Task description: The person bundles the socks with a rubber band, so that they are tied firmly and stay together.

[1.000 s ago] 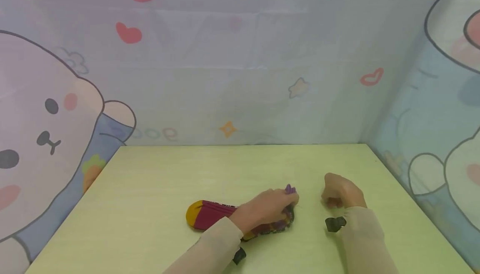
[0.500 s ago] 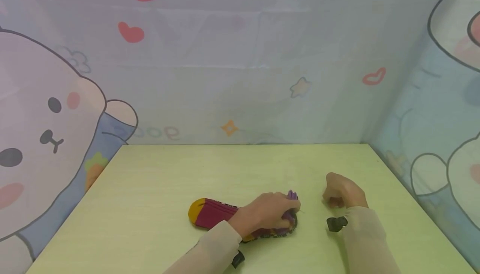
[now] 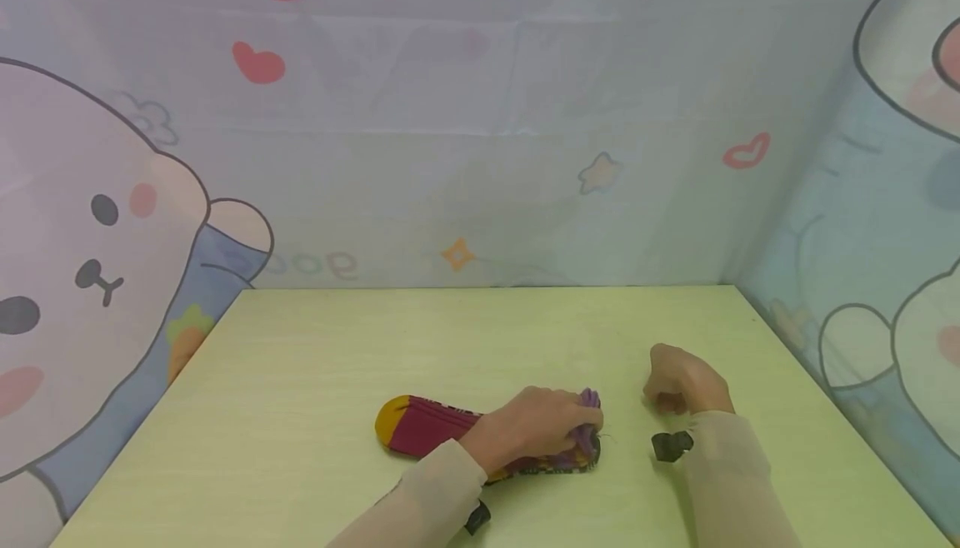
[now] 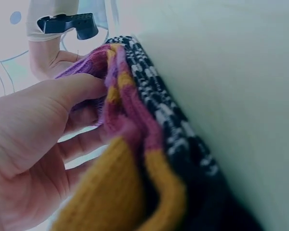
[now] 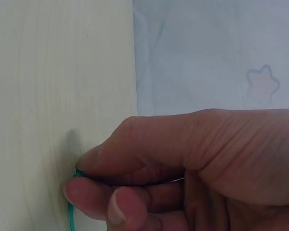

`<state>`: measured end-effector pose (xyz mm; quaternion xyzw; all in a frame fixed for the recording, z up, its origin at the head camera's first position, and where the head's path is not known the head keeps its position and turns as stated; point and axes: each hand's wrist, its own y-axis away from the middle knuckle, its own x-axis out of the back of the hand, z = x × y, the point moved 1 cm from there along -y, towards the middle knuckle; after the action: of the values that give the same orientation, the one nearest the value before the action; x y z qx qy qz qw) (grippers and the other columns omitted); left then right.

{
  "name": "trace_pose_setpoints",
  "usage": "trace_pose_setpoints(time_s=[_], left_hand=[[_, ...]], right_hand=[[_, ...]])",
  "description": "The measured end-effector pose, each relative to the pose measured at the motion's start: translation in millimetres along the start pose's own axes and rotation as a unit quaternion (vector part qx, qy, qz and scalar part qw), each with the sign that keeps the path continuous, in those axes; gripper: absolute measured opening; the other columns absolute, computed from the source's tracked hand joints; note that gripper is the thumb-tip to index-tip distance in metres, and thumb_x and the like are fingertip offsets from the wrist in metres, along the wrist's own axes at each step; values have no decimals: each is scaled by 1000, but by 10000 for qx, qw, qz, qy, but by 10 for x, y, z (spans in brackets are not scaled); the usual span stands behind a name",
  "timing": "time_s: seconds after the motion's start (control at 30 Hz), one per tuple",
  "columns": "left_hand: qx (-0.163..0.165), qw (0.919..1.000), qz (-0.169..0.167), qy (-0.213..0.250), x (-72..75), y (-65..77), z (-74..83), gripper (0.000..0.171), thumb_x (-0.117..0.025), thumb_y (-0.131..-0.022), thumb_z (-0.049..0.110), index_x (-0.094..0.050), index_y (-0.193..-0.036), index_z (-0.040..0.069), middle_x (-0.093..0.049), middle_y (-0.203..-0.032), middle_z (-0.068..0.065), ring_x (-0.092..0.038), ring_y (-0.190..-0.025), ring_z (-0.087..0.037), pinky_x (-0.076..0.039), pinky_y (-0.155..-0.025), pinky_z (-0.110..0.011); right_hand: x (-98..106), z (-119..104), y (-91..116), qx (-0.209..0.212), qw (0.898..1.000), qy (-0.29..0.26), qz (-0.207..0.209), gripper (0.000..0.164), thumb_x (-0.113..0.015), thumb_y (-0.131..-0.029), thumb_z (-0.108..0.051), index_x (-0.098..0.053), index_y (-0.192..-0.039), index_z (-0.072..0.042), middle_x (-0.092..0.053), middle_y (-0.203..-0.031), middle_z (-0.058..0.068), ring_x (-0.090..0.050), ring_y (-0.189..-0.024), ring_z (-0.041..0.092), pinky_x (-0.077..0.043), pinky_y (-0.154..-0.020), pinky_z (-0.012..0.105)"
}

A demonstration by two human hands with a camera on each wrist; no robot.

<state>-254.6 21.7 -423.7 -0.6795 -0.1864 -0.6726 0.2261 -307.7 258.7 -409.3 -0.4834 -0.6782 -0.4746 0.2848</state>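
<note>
The left hand [image 3: 528,425] pinches the purple end of the socks [image 3: 429,429], which lie on the table [image 3: 337,348]. Apart from them, the right hand [image 3: 688,381] has curled fingers, thumb and fingertip pinching a thin green thread [image 5: 72,214].

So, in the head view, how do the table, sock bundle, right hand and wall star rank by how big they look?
1. Table
2. Sock bundle, though the left hand hides part of it
3. Right hand
4. Wall star
</note>
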Motion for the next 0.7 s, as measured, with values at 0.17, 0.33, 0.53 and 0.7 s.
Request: trace_pose_setpoints(time_s=[0.17, 0.33, 0.53, 0.7], left_hand=[[-86, 9994, 164, -291, -23, -3, -1, 15, -67, -96, 30, -66, -111, 33, -46, -122, 3, -49, -85, -6, -39, -51, -17], [-273, 9994, 37, -219, -24, -26, 1, 15, -70, -93, 34, -64, -107, 33, -28, -160, 6, -52, -89, -9, -38, -52, -18], [-448, 9987, -171, -149, -20, -45, 10, 12, -68, -93, 30, -58, -100, 28, -64, -110, 12, -50, -75, -4, -36, -54, -19], [-520, 9986, -51, -35, -38, -58, 7, 19, -71, -93, 30, -54, -100, 24, -46, -79, 11, -42, -69, -3, -36, -57, -19]], right_hand=[[-1, -1, 5, -45, 10000, 47, -22, 16, -56, -72, 7, -62, -63, -5, -49, -53, 2, -41, -48, 14, -34, -46, 25], [-1, 0, -20, -59, 10000, 53, -54, 16, -56, -71, 8, -61, -63, -4, -47, -52, 2, -41, -47, 13, -34, -45, 24], [-3, 3, -38, -97, 9999, 117, -39, 11, -57, -73, 7, -62, -69, -2, -50, -54, 3, -43, -47, 14, -38, -45, 25], [-2, 7, -16, -86, 9999, 87, -16, 11, -57, -72, 8, -61, -70, -2, -51, -55, 4, -44, -48, 15, -38, -46, 26]])
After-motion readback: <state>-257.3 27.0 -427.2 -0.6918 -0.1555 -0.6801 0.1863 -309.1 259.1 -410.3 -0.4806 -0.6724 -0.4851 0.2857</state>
